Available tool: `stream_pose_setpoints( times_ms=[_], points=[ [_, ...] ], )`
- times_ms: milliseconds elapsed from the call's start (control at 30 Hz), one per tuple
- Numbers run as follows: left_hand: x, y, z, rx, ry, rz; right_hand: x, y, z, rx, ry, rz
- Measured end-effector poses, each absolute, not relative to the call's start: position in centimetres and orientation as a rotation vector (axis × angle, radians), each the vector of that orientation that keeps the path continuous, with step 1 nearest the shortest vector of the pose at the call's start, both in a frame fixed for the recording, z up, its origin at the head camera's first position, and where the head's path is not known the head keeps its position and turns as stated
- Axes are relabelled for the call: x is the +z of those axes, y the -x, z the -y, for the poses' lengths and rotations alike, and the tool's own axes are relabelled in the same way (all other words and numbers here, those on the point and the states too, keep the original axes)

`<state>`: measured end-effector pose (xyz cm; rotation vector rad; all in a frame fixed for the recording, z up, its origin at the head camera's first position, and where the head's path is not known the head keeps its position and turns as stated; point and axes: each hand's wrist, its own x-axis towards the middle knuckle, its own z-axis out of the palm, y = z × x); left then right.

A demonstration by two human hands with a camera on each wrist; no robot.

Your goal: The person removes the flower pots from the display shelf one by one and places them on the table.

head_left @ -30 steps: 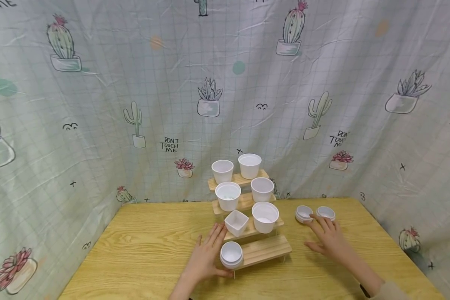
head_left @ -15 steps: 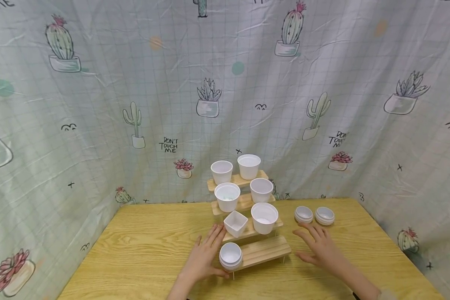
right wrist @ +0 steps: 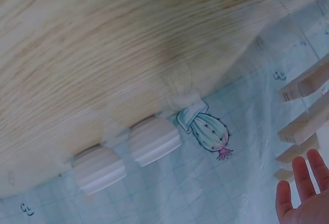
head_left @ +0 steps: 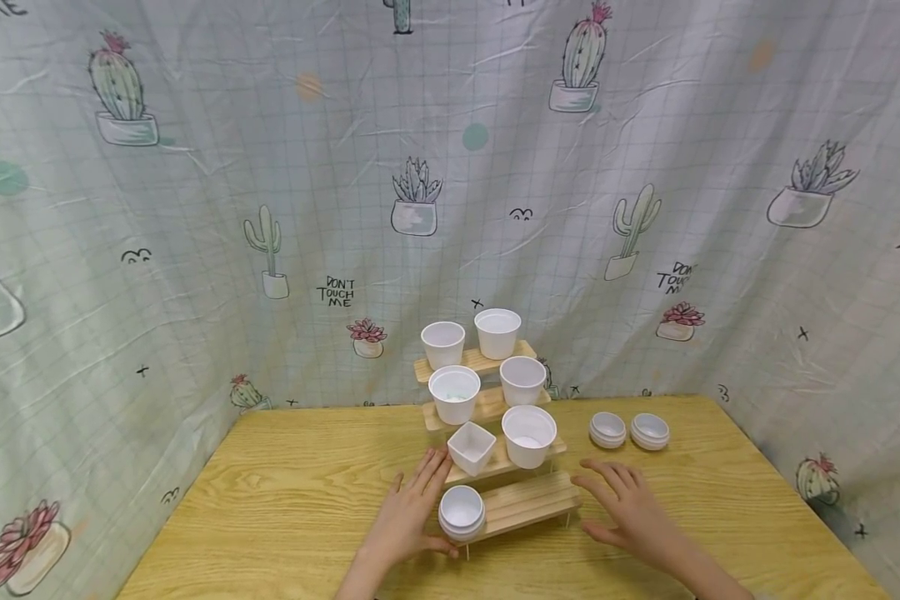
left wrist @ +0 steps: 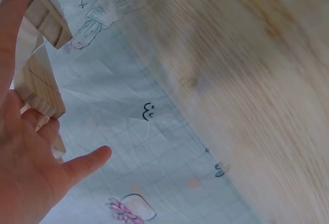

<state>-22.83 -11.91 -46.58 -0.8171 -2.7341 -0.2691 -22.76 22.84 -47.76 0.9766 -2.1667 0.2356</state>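
Observation:
A tiered wooden stand [head_left: 532, 500] holds white plant pots. My left hand [head_left: 405, 515] rests along its left side with extended fingers; in the left wrist view, fingertips meet the end of a wooden step [left wrist: 43, 93]. Close by are a square pot [head_left: 472, 447] and, on the lowest step, a round ridged pot [head_left: 462, 511]. To the right of the stand, my right hand [head_left: 630, 510] hovers with spread fingers and holds nothing, its fingertips near the lowest step's right end. Tapered pots [head_left: 529, 437] fill the upper steps in pairs, except where the square one sits.
Two more round ridged pots, one at left [head_left: 607, 430] and one at right [head_left: 650, 432], stand at the back right of the wood-grain table [head_left: 307, 483]. A cactus-print curtain [head_left: 330, 167] hangs behind the table and along its sides.
My right hand has moved left and toward me, away from the two round pots and over to the stand's right end. My left hand has stayed at the stand's left side.

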Motion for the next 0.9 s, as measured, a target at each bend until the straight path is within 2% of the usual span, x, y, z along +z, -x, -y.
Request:
stream_pose_setpoints(
  times_ms=[900],
  points=[
    [-46.1, 22.5, 11.7, -0.343, 0.813, 2.763, -47.3, 21.2, -19.3, 0.25, -1.067, 2.168]
  ],
)
